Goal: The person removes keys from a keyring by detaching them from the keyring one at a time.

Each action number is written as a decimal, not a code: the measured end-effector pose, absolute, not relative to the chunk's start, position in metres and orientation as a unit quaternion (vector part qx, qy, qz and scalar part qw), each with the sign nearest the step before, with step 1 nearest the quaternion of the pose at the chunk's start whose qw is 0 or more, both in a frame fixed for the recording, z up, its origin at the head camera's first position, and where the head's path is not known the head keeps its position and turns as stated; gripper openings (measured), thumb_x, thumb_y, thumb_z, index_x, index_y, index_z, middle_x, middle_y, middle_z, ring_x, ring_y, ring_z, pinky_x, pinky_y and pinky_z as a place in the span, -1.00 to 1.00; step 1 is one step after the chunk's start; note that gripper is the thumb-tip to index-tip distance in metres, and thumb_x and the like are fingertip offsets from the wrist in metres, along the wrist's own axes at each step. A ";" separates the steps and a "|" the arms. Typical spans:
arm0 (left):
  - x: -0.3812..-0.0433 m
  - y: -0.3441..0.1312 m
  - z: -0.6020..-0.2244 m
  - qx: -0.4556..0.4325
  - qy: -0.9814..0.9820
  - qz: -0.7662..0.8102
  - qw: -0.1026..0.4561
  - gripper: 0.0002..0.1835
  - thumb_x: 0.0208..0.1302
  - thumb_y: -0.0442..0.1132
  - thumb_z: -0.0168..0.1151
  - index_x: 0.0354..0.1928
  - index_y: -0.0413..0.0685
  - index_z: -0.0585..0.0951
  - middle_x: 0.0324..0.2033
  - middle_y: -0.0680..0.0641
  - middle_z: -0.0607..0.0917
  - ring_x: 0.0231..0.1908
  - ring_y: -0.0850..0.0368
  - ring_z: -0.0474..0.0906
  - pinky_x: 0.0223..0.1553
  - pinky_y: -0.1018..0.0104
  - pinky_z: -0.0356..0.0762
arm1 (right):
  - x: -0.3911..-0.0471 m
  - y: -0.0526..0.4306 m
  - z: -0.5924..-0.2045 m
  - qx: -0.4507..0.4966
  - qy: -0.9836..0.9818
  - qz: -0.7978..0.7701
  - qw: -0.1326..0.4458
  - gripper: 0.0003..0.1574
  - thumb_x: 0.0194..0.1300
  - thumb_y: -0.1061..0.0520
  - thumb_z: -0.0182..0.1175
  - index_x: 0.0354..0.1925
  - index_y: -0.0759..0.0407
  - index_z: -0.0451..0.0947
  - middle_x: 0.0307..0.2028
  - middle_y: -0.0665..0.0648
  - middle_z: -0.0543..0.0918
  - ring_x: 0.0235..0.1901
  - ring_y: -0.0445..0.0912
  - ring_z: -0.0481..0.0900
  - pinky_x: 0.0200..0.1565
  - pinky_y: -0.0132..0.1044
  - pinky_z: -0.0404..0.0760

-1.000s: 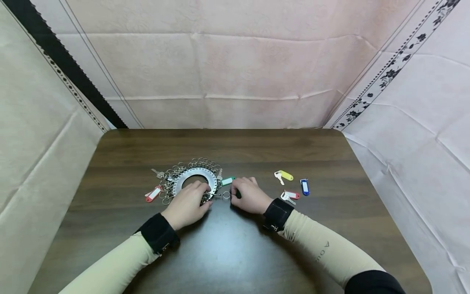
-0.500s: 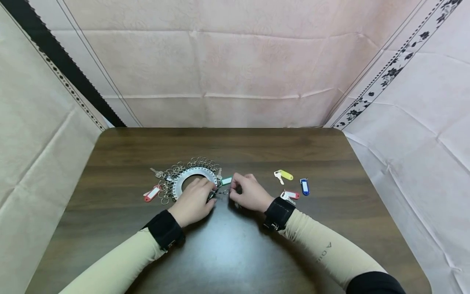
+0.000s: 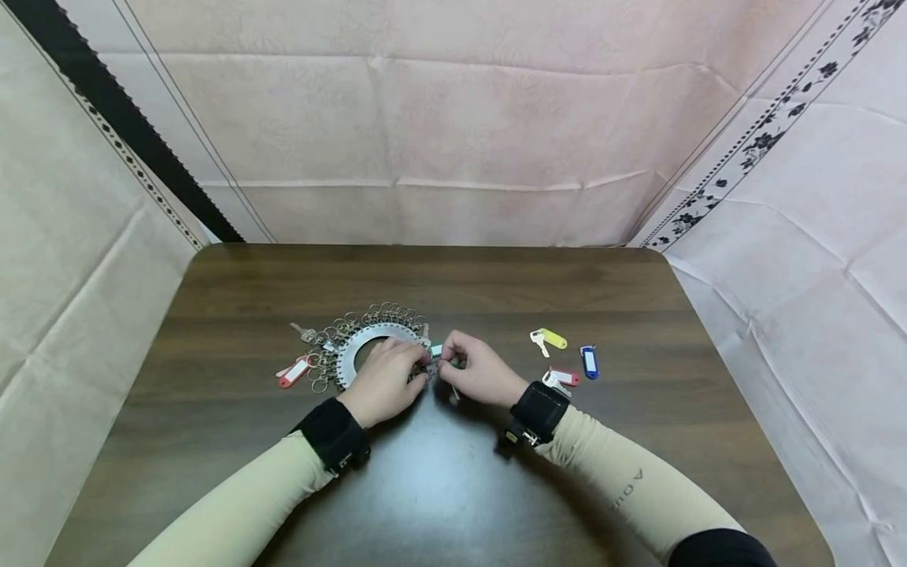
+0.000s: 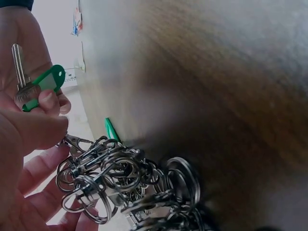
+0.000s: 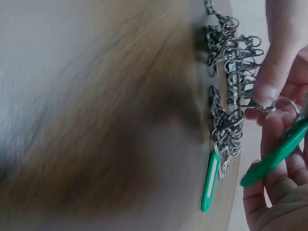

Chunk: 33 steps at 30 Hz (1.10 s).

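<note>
A white ring-shaped key holder (image 3: pixel 346 364), edged all round with metal clips and split rings, lies on the wooden table. My left hand (image 3: pixel 388 379) reaches over its right side and pinches one small metal clip (image 4: pixel 73 142) between thumb and finger. Close by on the right, my right hand (image 3: pixel 487 376) holds a green key tag (image 5: pixel 275 156) and a silver key (image 4: pixel 19 72). Its fingertips are right at the split ring (image 5: pixel 288 102) on the pinched clip. A second green tag (image 5: pixel 210 180) hangs from the holder, partly hidden behind my hands in the head view.
On the holder's left side are a red tag (image 3: pixel 294 372) and a key (image 3: pixel 303 332). Farther right lie a yellow tag (image 3: pixel 553 339) with a key, a red tag (image 3: pixel 565 378) with a key, and a blue tag (image 3: pixel 590 362). Cloth hangs behind the table.
My left hand has shifted right along the holder's edge, and my right hand slightly left, so the two are nearly together. A key has come into view below the right hand.
</note>
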<state>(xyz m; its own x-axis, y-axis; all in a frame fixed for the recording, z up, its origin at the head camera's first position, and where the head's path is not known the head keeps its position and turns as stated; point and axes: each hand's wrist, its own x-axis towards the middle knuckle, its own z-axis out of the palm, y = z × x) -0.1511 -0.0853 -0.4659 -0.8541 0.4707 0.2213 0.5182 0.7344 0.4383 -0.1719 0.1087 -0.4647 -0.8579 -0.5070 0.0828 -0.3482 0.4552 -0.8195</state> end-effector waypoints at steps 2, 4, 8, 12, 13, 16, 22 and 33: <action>-0.152 -0.085 -0.466 -0.266 -0.930 -0.250 0.049 -0.80 0.11 -0.22 0.32 -0.20 -0.05 0.66 -0.21 0.00 0.72 -0.09 -0.01 0.44 -0.01 -0.05 0.39 | -0.172 0.108 -0.464 -0.252 0.842 -0.469 0.090 -0.91 0.16 0.26 0.18 -0.36 0.16 0.44 -0.44 0.05 0.56 -0.43 -0.17 0.49 -0.35 -0.31 0.48; -0.152 -0.085 -0.467 -0.264 -0.930 -0.250 0.052 -0.80 0.11 -0.20 0.32 -0.20 -0.04 0.66 -0.21 0.00 0.72 -0.08 0.00 0.44 0.00 -0.05 0.40 | -0.171 0.107 -0.461 -0.250 0.836 -0.480 0.096 -0.93 0.18 0.29 0.18 -0.34 0.22 0.45 -0.46 0.10 0.57 -0.47 -0.10 0.53 -0.36 -0.31 0.47; -0.152 -0.084 -0.468 -0.264 -0.931 -0.245 0.064 -0.89 0.18 -0.21 0.26 -0.25 0.00 0.66 -0.25 0.02 0.73 -0.15 0.03 0.46 -0.05 -0.01 0.43 | -0.164 0.106 -0.444 -0.244 0.833 -0.486 0.102 -0.93 0.19 0.33 0.15 -0.33 0.32 0.44 -0.46 0.15 0.58 -0.50 0.04 0.58 -0.34 -0.33 0.48; -0.154 -0.084 -0.466 -0.266 -0.930 -0.242 0.078 -0.92 0.23 -0.24 0.20 -0.31 0.02 0.67 -0.31 0.04 0.73 -0.21 0.05 0.47 -0.10 0.01 0.45 | -0.160 0.108 -0.433 -0.241 0.835 -0.482 0.111 -0.90 0.18 0.34 0.15 -0.31 0.37 0.43 -0.45 0.16 0.58 -0.46 0.01 0.54 -0.31 -0.28 0.48; -0.154 -0.085 -0.466 -0.266 -0.930 -0.243 0.080 -0.91 0.23 -0.25 0.20 -0.32 0.03 0.68 -0.32 0.04 0.73 -0.21 0.06 0.48 -0.10 0.01 0.45 | -0.161 0.108 -0.433 -0.242 0.833 -0.484 0.117 -0.90 0.18 0.35 0.15 -0.30 0.37 0.43 -0.45 0.17 0.58 -0.46 0.01 0.54 -0.30 -0.26 0.48; -0.156 -0.085 -0.463 -0.266 -0.927 -0.252 0.083 -0.90 0.22 -0.26 0.20 -0.32 0.02 0.70 -0.31 0.04 0.74 -0.19 0.08 0.50 -0.04 0.01 0.46 | -0.167 0.111 -0.441 -0.252 0.830 -0.481 0.132 -0.87 0.19 0.34 0.16 -0.27 0.36 0.42 -0.44 0.19 0.61 -0.48 -0.05 0.52 -0.31 -0.21 0.48; -0.158 -0.085 -0.459 -0.256 -0.914 -0.303 0.085 -0.90 0.18 -0.28 0.20 -0.35 -0.02 0.70 -0.31 0.02 0.69 -0.22 0.15 0.52 -0.09 0.10 0.51 | -0.180 0.113 -0.463 -0.266 0.843 -0.447 0.139 -0.84 0.19 0.30 0.14 -0.28 0.24 0.34 -0.41 0.13 0.64 -0.59 -0.19 0.42 -0.44 -0.32 0.40; -0.153 -0.090 -0.466 -0.202 -0.915 -0.347 0.049 -0.87 0.26 -0.23 0.17 -0.29 -0.03 0.69 -0.29 0.01 0.71 -0.30 0.20 0.54 -0.22 0.15 0.56 | -0.172 0.105 -0.472 -0.329 0.858 -0.385 0.088 -0.68 0.33 0.19 0.11 -0.08 0.23 0.19 -0.55 0.05 0.53 -0.60 -0.25 0.48 -0.46 -0.33 0.53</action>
<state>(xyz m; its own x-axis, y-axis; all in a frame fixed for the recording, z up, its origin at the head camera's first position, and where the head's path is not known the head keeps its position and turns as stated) -0.1533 -0.0905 -0.4656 -0.9135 0.3362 0.2293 0.4037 0.6778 0.6145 -0.1716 0.1050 -0.4715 -0.7682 -0.6319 0.1030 -0.4971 0.4873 -0.7180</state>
